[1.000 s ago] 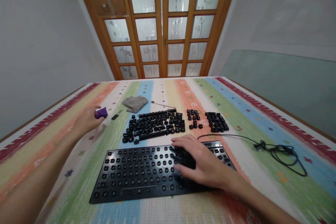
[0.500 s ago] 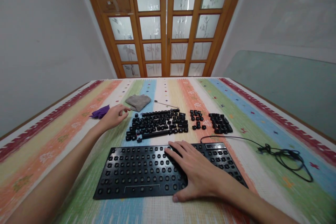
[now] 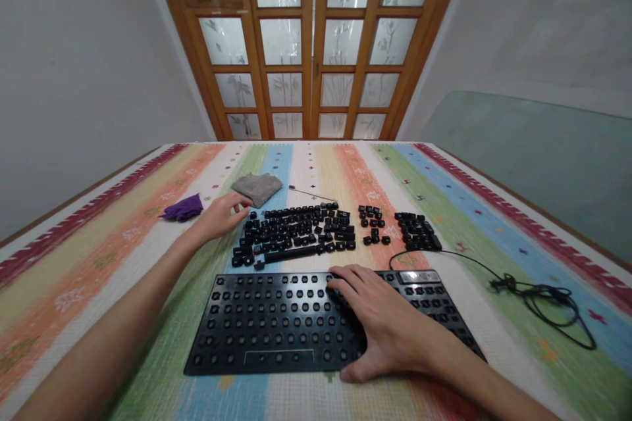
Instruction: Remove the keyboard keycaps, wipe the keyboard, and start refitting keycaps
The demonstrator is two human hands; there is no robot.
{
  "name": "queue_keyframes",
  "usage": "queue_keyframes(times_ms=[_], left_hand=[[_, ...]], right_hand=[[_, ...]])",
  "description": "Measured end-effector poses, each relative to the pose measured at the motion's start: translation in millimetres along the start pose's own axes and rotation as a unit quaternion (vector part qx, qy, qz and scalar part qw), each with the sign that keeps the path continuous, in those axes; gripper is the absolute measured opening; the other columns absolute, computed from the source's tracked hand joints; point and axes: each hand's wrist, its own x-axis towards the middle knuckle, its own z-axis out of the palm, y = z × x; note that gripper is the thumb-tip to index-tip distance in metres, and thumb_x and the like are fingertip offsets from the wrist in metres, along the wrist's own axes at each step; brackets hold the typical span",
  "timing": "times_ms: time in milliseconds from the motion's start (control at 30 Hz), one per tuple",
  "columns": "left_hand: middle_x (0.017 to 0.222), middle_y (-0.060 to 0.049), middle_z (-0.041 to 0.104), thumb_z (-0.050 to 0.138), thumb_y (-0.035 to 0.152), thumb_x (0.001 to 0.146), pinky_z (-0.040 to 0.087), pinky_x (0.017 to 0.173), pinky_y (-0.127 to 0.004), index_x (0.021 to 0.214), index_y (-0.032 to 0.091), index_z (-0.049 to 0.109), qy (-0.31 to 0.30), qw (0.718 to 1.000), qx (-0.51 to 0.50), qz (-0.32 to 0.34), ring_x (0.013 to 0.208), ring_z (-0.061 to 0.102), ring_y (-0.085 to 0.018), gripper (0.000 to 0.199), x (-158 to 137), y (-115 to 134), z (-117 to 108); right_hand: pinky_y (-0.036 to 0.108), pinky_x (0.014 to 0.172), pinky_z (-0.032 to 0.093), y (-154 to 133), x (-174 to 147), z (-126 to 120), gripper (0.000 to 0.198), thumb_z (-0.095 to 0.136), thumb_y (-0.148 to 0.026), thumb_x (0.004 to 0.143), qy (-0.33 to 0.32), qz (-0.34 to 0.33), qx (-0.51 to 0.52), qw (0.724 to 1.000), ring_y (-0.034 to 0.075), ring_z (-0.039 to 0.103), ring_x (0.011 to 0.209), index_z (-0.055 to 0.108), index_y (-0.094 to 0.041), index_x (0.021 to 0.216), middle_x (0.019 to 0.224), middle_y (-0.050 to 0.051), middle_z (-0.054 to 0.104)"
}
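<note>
A black keyboard without its keycaps lies flat near the table's front edge, key posts bare. My right hand grips it right of the middle, thumb at the front edge and fingers across the top. Behind the keyboard, loose black keycaps are laid out in rows, with the long spacebar in front. My left hand is beside the upper left keycaps, fingers curved and apart, with nothing visible in them. A folded grey cloth lies just beyond its fingertips.
A crumpled purple cloth lies left of my left hand. A thin rod with a dark tip rests behind the keycaps. More keycaps sit to the right. The keyboard's cable is coiled at the right on the striped tablecloth.
The keyboard and my right hand on it have slid a little to the right, and the cable has shifted too. My left hand has moved slightly right, closer to the keycaps.
</note>
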Motion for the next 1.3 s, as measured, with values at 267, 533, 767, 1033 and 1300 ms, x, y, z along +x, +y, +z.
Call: queue_keyframes(times_ms=[267, 533, 767, 1033, 1300], left_hand=[[0.101, -0.01, 0.071, 0.047, 0.048, 0.087, 0.053, 0.073, -0.031, 0.099, 0.017, 0.068, 0.008, 1.0, -0.016, -0.019, 0.082, 0.063, -0.021, 0.04, -1, 2, 3], [0.101, -0.011, 0.071, 0.046, 0.054, 0.086, 0.053, 0.072, -0.032, 0.099, 0.017, 0.068, -0.003, 0.999, -0.028, -0.023, 0.084, 0.064, -0.023, 0.045, 1, -5, 5], [0.102, -0.011, 0.071, 0.044, 0.055, 0.086, 0.053, 0.076, -0.033, 0.098, 0.017, 0.069, -0.007, 1.0, -0.019, -0.024, 0.088, 0.065, -0.024, 0.046, -1, -4, 4], [0.1, -0.011, 0.072, 0.042, 0.055, 0.086, 0.055, 0.074, -0.034, 0.095, 0.017, 0.07, -0.023, 1.0, -0.018, -0.007, 0.085, 0.066, -0.024, 0.048, -1, -10, 12], [0.099, -0.01, 0.072, 0.046, 0.05, 0.085, 0.055, 0.075, -0.034, 0.095, 0.017, 0.07, -0.016, 0.999, -0.026, -0.01, 0.084, 0.066, -0.024, 0.042, 0, -14, 17]], right_hand=[[0.054, 0.112, 0.03, 5, -8, -5, 0.099, 0.083, -0.054, 0.048, -0.013, 0.019, -0.002, 1.0, 0.039, 0.039, 0.129, 0.052, -0.016, 0.133, 0.146, 0.017, 0.043], [0.051, 0.114, 0.027, 3, -9, -4, 0.093, 0.077, -0.053, 0.059, -0.017, 0.012, -0.019, 1.0, 0.037, 0.036, 0.132, 0.048, -0.013, 0.137, 0.149, 0.017, 0.039], [0.051, 0.115, 0.025, 2, -9, -5, 0.092, 0.077, -0.05, 0.061, -0.025, 0.008, -0.02, 0.999, 0.037, 0.033, 0.134, 0.047, -0.013, 0.139, 0.151, 0.018, 0.037], [0.05, 0.115, 0.025, 1, -9, -5, 0.092, 0.077, -0.049, 0.06, -0.029, 0.013, -0.02, 0.999, 0.036, 0.034, 0.134, 0.046, -0.013, 0.139, 0.149, 0.017, 0.039], [0.052, 0.115, 0.025, -1, -7, -6, 0.107, 0.084, -0.051, 0.048, -0.051, 0.031, -0.025, 0.998, 0.039, 0.032, 0.136, 0.046, -0.012, 0.14, 0.152, 0.019, 0.036]])
